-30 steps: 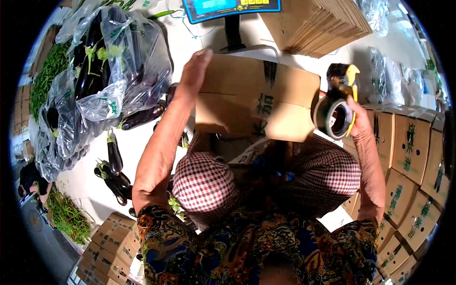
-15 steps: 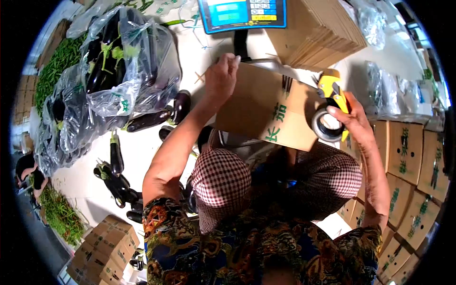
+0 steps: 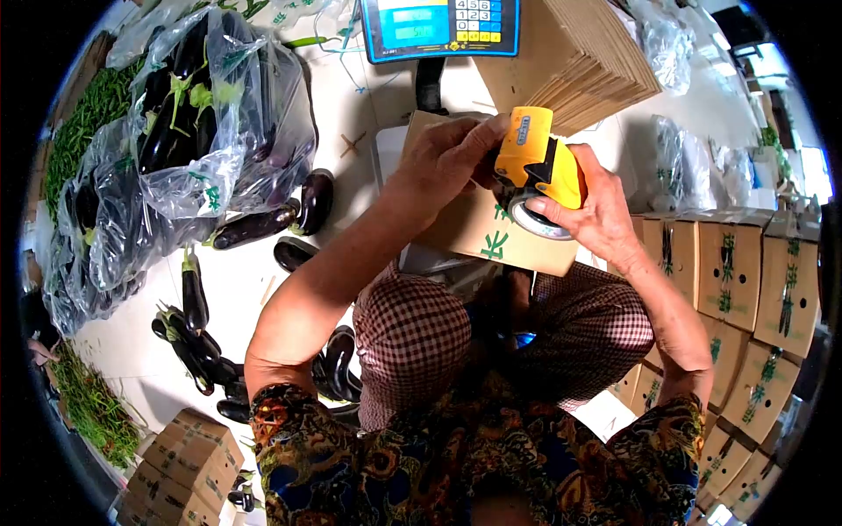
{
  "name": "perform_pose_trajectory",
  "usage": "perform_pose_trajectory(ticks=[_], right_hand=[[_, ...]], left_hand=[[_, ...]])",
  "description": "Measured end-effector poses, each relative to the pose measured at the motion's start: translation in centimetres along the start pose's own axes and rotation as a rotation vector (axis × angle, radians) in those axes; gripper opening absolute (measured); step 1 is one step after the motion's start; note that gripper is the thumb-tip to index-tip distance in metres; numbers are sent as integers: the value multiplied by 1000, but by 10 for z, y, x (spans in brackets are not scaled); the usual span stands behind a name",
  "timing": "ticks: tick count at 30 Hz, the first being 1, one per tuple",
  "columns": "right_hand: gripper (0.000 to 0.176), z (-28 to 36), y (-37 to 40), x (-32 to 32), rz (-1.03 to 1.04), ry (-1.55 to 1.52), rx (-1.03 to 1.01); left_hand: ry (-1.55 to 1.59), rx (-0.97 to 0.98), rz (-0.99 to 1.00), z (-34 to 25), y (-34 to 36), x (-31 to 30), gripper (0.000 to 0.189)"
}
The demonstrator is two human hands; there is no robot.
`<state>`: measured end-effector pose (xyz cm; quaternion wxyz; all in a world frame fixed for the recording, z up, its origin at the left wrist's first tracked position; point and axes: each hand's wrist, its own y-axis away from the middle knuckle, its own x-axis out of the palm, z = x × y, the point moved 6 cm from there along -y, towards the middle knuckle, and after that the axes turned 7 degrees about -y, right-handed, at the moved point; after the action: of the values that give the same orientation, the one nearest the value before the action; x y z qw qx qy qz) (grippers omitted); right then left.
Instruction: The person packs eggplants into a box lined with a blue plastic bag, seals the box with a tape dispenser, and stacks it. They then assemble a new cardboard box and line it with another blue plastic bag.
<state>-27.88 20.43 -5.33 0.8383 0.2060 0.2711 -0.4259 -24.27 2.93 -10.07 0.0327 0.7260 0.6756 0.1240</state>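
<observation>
A cardboard box point(image 3: 478, 230) with green characters lies between the person's knees, on a pale scale platform. Over its top, my right hand point(image 3: 596, 206) is wrapped round a yellow tape dispenser point(image 3: 557, 171) that carries a roll of tape point(image 3: 537, 219). My left hand point(image 3: 443, 162) is beside the dispenser's front end, above the box; its fingers are pressed together, and what they pinch, if anything, is hidden behind the dispenser.
A scale display point(image 3: 443, 31) stands beyond the box, beside stacked flat cardboard point(image 3: 588, 66). Bagged eggplants point(image 3: 210, 114) and loose eggplants point(image 3: 195, 294) lie at left. Packed boxes point(image 3: 728, 272) are stacked at right, more boxes point(image 3: 180, 469) at lower left. Green peppers point(image 3: 88, 131) lie far left.
My right hand has brought the tape dispenser left and over the box. My left hand has moved from the box's far left corner towards the dispenser's front end.
</observation>
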Motion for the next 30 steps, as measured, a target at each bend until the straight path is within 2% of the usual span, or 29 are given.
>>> perform_pose_trajectory(ticks=[2, 5, 11, 12, 13, 14, 16, 17, 19, 22, 25, 30], right_hand=[[59, 2, -3, 6, -3, 27, -43], [61, 0, -5, 13, 32, 62, -35], [63, 23, -11, 20, 178, 282, -8], [63, 26, -11, 18, 169, 291, -25], [62, 26, -10, 16, 171, 311, -32], [62, 26, -10, 15, 174, 330, -40], [58, 29, -12, 16, 174, 377, -102], [58, 29, -13, 17, 177, 394, -98], [58, 29, -15, 22, 189, 429, -96], [54, 38, -17, 30, 213, 483, -75], [55, 41, -18, 36, 231, 547, -72], [56, 38, -21, 46, 237, 630, -106]], left_hand=[[6, -31, -15, 6, 0, -5, 35], [3, 50, -26, 26, -3, -13, 26], [-1108, 759, -407, 29, 21, -45, 34], [-575, 314, -258, 44, 16, -74, 28], [-4, -92, -342, 65, 23, -100, 22], [-153, -22, -390, 49, 36, -117, 23], [-22, 132, -543, 80, 43, -170, 17], [267, 140, -532, 99, 44, -193, 13], [306, -30, -606, 119, 55, -202, 13], [251, 59, -570, 128, 57, -209, 15], [204, 121, -663, 125, 58, -205, 16], [43, 199, -662, 159, 47, -206, 19]])
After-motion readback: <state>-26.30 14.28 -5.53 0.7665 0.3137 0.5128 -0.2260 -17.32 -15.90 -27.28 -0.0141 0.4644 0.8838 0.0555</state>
